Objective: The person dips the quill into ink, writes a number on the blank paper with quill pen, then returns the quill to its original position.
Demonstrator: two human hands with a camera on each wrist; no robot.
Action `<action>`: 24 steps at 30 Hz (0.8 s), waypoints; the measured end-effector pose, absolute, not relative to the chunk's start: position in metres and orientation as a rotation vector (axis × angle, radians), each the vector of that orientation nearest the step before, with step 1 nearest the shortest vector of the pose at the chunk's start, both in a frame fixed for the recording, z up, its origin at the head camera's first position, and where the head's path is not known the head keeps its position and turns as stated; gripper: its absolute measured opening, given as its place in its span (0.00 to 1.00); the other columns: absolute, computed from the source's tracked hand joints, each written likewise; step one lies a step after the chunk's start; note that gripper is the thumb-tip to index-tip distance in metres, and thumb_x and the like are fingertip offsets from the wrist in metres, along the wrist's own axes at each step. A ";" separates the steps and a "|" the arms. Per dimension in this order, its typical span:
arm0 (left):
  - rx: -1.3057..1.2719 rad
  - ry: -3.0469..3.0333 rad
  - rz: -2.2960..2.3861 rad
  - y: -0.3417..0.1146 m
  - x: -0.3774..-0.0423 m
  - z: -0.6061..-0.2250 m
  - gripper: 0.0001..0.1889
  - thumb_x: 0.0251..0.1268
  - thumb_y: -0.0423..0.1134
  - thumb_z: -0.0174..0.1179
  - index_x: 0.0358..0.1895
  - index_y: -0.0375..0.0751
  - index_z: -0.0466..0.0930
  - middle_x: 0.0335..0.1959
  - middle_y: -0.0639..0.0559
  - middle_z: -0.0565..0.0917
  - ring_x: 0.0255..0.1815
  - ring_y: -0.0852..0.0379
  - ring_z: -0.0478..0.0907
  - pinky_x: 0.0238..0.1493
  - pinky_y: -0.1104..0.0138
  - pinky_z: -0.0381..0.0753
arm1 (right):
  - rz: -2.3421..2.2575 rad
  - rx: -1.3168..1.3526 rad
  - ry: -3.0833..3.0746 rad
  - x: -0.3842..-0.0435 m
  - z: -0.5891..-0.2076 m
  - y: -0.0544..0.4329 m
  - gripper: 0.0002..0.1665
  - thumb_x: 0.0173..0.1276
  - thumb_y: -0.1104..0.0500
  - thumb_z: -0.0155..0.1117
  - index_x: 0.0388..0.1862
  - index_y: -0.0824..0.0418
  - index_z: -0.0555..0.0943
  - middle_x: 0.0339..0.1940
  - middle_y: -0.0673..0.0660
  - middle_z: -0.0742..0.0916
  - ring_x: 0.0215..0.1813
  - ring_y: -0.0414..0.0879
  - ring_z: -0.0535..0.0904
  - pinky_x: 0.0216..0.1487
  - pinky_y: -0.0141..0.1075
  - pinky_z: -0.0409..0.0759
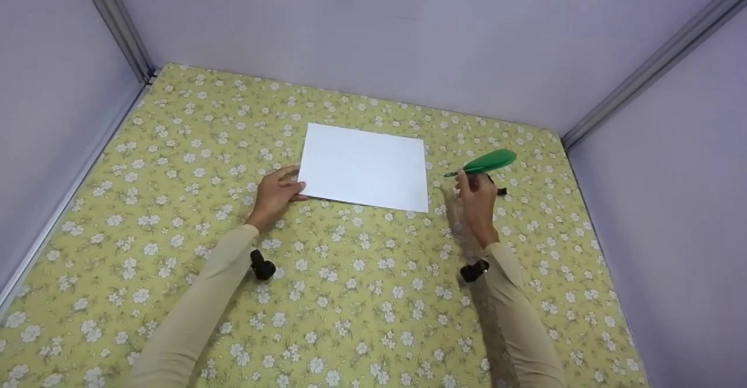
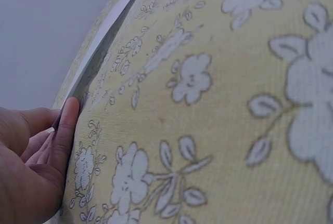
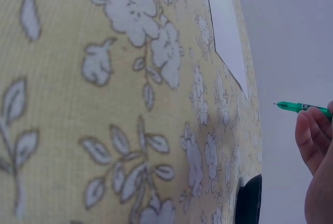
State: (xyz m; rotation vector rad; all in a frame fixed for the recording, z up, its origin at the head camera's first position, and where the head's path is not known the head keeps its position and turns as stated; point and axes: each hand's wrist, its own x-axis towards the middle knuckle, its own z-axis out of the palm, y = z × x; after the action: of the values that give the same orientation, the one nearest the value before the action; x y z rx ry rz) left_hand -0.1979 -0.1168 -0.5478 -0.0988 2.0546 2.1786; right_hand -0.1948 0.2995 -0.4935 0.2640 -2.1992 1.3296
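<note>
A white sheet of paper (image 1: 365, 166) lies at the middle of the table. My left hand (image 1: 275, 194) pinches its near left corner, and the left wrist view shows the sheet's edge (image 2: 99, 42) lifted slightly there between thumb and fingers. To the right of the paper, my right hand (image 1: 478, 198) holds a green feather pen (image 1: 489, 161) above the cloth. Its bare tip (image 3: 281, 105) points left toward the sheet, apart from it. Behind the right hand stands a small black object (image 1: 502, 191), partly hidden by the fingers.
A yellow cloth with white flowers (image 1: 362, 294) covers the table. Pale panels (image 1: 373, 32) rise at the back and both sides, joined by grey metal posts (image 1: 119, 23). Black wrist cameras (image 1: 262, 265) are strapped to both sleeves.
</note>
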 end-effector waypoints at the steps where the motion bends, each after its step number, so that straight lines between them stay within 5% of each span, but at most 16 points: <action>1: -0.101 2.050 2.179 -0.117 -0.198 -0.548 0.28 0.77 0.29 0.59 0.78 0.33 0.68 0.63 0.25 0.79 0.40 0.57 0.89 0.51 0.66 0.92 | 1.331 0.266 -2.199 -0.195 -0.494 0.300 0.07 0.78 0.71 0.60 0.41 0.75 0.83 0.30 0.67 0.86 0.27 0.33 0.79 0.25 0.34 0.83; 8: -0.114 2.034 2.196 -0.115 -0.196 -0.546 0.28 0.77 0.27 0.60 0.77 0.32 0.68 0.61 0.25 0.79 0.39 0.59 0.88 0.50 0.66 0.92 | 1.354 0.270 -2.200 -0.194 -0.494 0.299 0.07 0.78 0.71 0.60 0.43 0.75 0.83 0.32 0.69 0.86 0.29 0.32 0.78 0.28 0.22 0.79; 17: -0.090 2.048 2.177 -0.115 -0.194 -0.547 0.28 0.78 0.28 0.59 0.78 0.33 0.67 0.64 0.26 0.79 0.47 0.52 0.88 0.50 0.67 0.92 | 1.333 0.289 -2.194 -0.196 -0.494 0.298 0.07 0.78 0.72 0.59 0.42 0.76 0.83 0.30 0.68 0.86 0.27 0.32 0.77 0.27 0.23 0.78; 24: -0.076 2.053 2.170 -0.117 -0.193 -0.547 0.29 0.77 0.28 0.59 0.78 0.32 0.66 0.64 0.25 0.79 0.42 0.57 0.89 0.50 0.67 0.92 | 1.348 0.331 -2.163 -0.198 -0.496 0.297 0.07 0.77 0.74 0.59 0.40 0.78 0.82 0.28 0.69 0.85 0.25 0.34 0.77 0.25 0.26 0.78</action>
State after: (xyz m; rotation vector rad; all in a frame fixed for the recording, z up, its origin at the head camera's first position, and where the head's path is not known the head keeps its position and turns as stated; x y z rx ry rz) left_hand -0.1931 -0.1168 -0.5471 -0.0760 2.0534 2.1699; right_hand -0.1976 0.2972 -0.4964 0.3314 -2.1628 1.3476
